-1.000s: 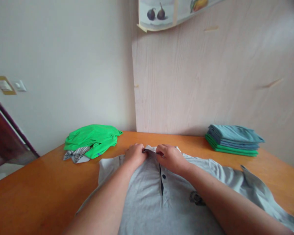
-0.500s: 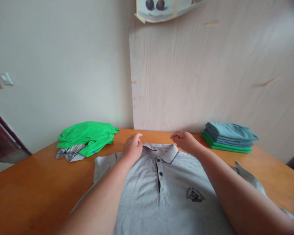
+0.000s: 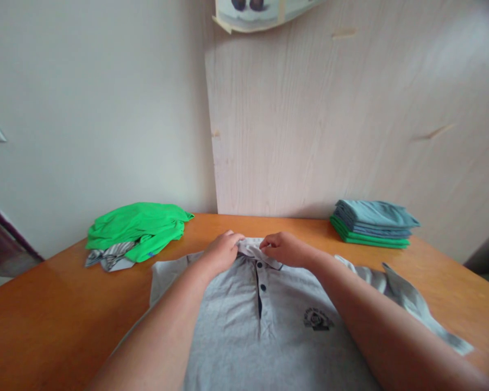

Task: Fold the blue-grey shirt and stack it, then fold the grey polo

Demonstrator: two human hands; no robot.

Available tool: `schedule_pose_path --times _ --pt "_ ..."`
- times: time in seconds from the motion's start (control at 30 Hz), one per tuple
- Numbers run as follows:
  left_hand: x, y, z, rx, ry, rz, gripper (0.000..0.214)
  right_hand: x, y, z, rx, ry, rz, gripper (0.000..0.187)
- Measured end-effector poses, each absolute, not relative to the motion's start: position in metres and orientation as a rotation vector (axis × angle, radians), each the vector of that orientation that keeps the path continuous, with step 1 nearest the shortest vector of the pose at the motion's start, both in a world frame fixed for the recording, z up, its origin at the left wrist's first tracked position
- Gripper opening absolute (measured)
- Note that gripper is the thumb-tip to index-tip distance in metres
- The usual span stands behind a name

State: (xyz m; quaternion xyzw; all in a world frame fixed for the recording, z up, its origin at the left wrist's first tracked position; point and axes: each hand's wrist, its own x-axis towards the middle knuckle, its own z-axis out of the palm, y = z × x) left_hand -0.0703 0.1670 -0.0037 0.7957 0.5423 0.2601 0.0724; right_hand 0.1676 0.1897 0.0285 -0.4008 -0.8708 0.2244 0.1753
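A light grey polo shirt (image 3: 244,326) lies front side up on the table, its dark-buttoned placket toward me and a dark printed emblem on the chest. My left hand (image 3: 224,251) is closed on the left side of its collar (image 3: 252,247), fingertips at the collar's edge. On the collar's right side, my right hand (image 3: 284,248) pinches the fabric between thumb and fingers. My forearms cover parts of the shirt's sides and the right sleeve.
On the orange-brown wooden table (image 3: 36,315), a crumpled bright green garment (image 3: 138,225) lies at the left over striped cloth (image 3: 112,255). A folded stack of blue-grey and green clothes (image 3: 372,222) stands at the back right. Grey cloth (image 3: 411,298) lies right of the shirt. A wall rises behind.
My right hand has moved left and down from beside the collar onto it. My left hand has come closer against the collar's left side. The view has shifted slightly right.
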Motion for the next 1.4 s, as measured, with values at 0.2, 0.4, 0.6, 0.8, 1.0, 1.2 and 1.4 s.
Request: schedule_pose_path --times 0.2,0.4,0.6,0.8,1.0,1.2,1.4 --pt "-0.075 0.168 0.001 2.327 1.652 0.793 0.03 0.16 0.184 0.026 -1.171 -2.499 0.622 0.022" --pt "-0.078 0.165 0.008 2.413 1.584 0.885 0.02 0.153 0.18 0.027 -1.29 -2.525 0.58 0.032" --pt "-0.08 0.166 0.008 2.392 1.715 1.004 0.022 0.148 0.173 0.025 -1.387 -2.538 0.439 0.021" --pt "-0.093 0.171 0.006 2.083 2.122 1.056 0.026 0.161 0.192 0.025 -1.307 -2.348 0.547 0.025" --pt "-0.088 0.166 0.01 1.974 2.267 0.524 0.023 0.198 0.219 0.028 -1.675 -1.989 0.579 0.02" --pt "-0.078 0.165 -0.001 2.005 2.17 0.553 0.02 0.2 0.217 0.021 -1.795 -2.006 0.794 0.018" --pt "-0.068 0.166 -0.006 2.02 2.255 0.913 0.013 0.199 0.22 0.021 -1.797 -1.898 0.725 0.012"
